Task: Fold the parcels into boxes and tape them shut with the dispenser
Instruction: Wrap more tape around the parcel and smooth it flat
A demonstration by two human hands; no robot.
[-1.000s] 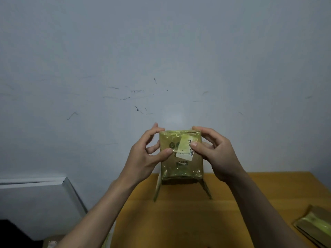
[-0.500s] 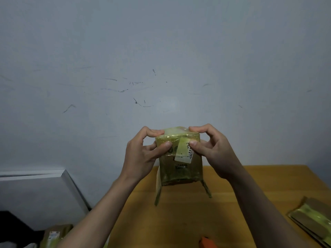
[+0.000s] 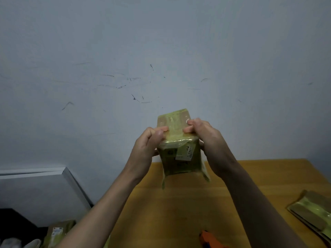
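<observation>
Both hands — left hand [image 3: 146, 145], right hand [image 3: 206, 138] — grip the box [image 3: 179, 151] above the table [image 3: 179, 212].

yellow-green taped box [image 3: 180, 154] with white label [image 3: 184, 154], ochre table [image 3: 179, 212], scuffed grey-blue wall [image 3: 161, 51], orange dispenser [image 3: 207, 238]

You have one view only, from a wide-angle camera worn on your head. It faces forward and slightly down, straight at a pale wall [image 3: 161, 42] that fills the upper two thirds. The wooden table [image 3: 179, 212] shows only along the bottom, its far edge meeting the wall. Your left hand [image 3: 145, 149] and right hand [image 3: 209, 140] sit close to the lens at centre, raised above the table's far edge, forearms entering from the lower corners.
</observation>
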